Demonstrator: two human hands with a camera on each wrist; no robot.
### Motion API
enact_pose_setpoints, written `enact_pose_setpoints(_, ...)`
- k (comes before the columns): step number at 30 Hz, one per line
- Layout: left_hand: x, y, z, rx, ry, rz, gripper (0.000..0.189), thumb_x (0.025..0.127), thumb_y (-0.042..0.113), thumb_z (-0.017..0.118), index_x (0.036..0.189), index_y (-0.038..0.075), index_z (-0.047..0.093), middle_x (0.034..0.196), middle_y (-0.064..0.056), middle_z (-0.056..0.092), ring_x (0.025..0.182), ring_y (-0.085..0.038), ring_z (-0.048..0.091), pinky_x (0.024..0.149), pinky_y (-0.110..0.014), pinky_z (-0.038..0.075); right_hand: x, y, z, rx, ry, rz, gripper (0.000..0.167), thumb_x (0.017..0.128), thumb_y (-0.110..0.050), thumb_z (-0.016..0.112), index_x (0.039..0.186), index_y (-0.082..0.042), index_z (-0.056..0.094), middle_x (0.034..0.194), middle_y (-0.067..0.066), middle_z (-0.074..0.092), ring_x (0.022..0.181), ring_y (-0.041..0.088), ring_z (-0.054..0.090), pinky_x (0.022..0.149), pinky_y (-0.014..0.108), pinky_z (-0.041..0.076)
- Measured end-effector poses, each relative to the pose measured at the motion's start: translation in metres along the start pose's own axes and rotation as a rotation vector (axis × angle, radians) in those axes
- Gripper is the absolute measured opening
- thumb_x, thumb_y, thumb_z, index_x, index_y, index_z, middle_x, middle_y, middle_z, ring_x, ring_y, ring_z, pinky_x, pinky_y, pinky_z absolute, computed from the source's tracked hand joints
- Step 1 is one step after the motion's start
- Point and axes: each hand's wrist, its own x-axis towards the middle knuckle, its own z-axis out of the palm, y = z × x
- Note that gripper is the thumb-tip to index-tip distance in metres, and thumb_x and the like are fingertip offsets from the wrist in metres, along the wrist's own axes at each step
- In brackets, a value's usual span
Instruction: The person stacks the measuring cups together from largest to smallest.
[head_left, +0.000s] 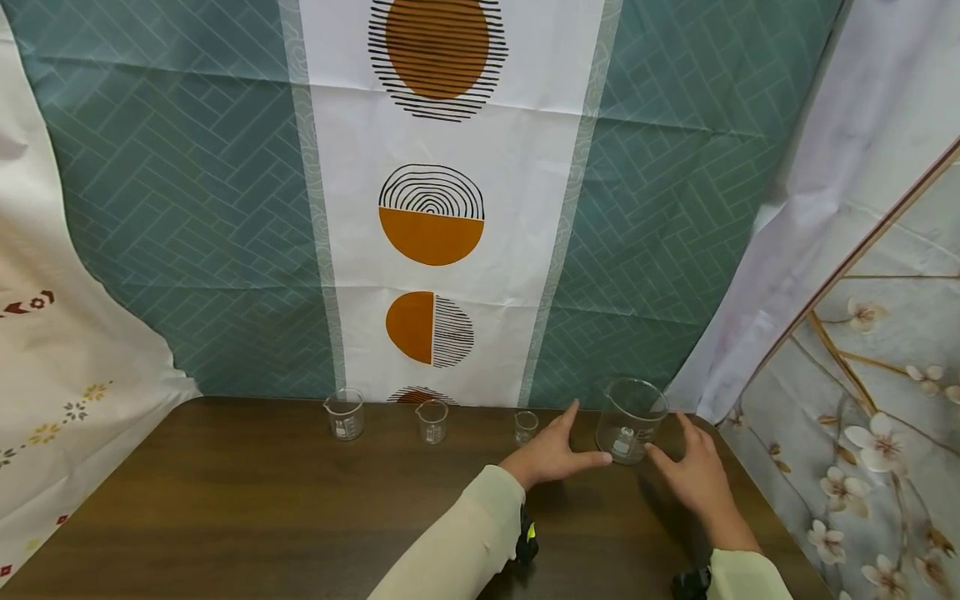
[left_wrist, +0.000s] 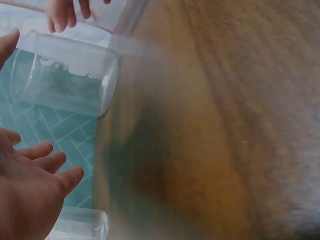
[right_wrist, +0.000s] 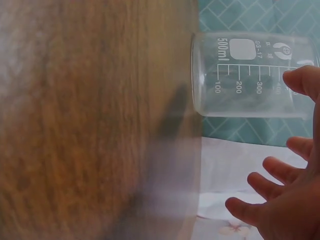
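Note:
A large glass beaker (head_left: 632, 421) marked 500ml stands upright at the back right of the table, its white scale plain in the right wrist view. To its left is my left hand (head_left: 553, 450), thumb reaching toward the glass and fingers spread. My right hand (head_left: 697, 471) is on the other side, its fingers apart and its thumb overlapping the beaker (right_wrist: 250, 75) in the right wrist view. Neither hand curls round the glass. The smallest beaker (head_left: 526, 427) sits just beyond my left hand.
Two more small beakers, one at the far left (head_left: 345, 414) and one nearer the middle (head_left: 432, 422), stand along the back edge of the brown wooden table (head_left: 247, 500). Behind them hangs a green and white patterned cloth (head_left: 465, 275). A flowered cloth (head_left: 870, 467) borders the right side.

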Motion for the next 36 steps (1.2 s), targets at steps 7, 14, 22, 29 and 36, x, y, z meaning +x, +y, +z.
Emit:
enact_pose_setpoints(7,0.011,0.003,-0.001,-0.03,0.005,0.004,0.103,0.082,0.067,0.061,0.156,0.028,0.001,0.162,0.0,0.019,0.145,-0.024,0.031,0.111,-0.048,0.036,0.006,0.002,-0.002,0.017,-0.049,0.026,0.098,0.089,-0.055,0.059,0.155,-0.002,0.008,0.151,0.038,0.015,0.133,0.058,0.025,0.102,0.07,0.029)
enact_pose_setpoints(14,0.018,0.008,0.003,-0.022,0.006,0.006,0.102,0.083,0.067,0.06,0.156,0.029,0.001,0.162,0.002,0.018,0.146,-0.023,0.029,0.112,-0.047,0.035,0.015,-0.001,-0.006,0.058,-0.077,0.032,0.106,0.086,-0.06,0.062,0.155,-0.005,0.003,0.153,0.038,0.012,0.135,0.058,0.022,0.103,0.071,0.028)
enact_pose_setpoints(22,0.021,0.011,0.01,0.05,-0.006,-0.005,0.1,0.083,0.069,0.058,0.156,0.032,0.0,0.161,0.001,0.02,0.145,-0.023,0.032,0.11,-0.045,0.037,0.023,-0.002,-0.008,0.141,-0.144,0.045,0.112,0.084,-0.061,0.064,0.155,-0.008,-0.005,0.155,0.036,0.01,0.138,0.058,0.018,0.104,0.071,0.026)
enact_pose_setpoints(29,0.025,0.007,0.012,0.03,-0.007,-0.009,0.101,0.082,0.069,0.058,0.156,0.031,0.0,0.161,0.0,0.021,0.145,-0.024,0.032,0.109,-0.046,0.038,0.024,-0.001,-0.002,0.228,-0.207,0.068,0.117,0.083,-0.061,0.066,0.154,-0.011,-0.011,0.156,0.033,0.013,0.14,0.053,0.02,0.105,0.068,0.029)
enact_pose_setpoints(36,0.032,0.007,0.016,-0.027,0.008,-0.034,0.101,0.082,0.07,0.058,0.156,0.033,0.0,0.161,0.001,0.021,0.144,-0.025,0.033,0.108,-0.048,0.039,0.032,0.003,-0.003,0.298,-0.227,0.045,0.114,0.084,-0.055,0.068,0.155,-0.013,-0.011,0.156,0.032,0.015,0.141,0.051,0.02,0.106,0.066,0.03)
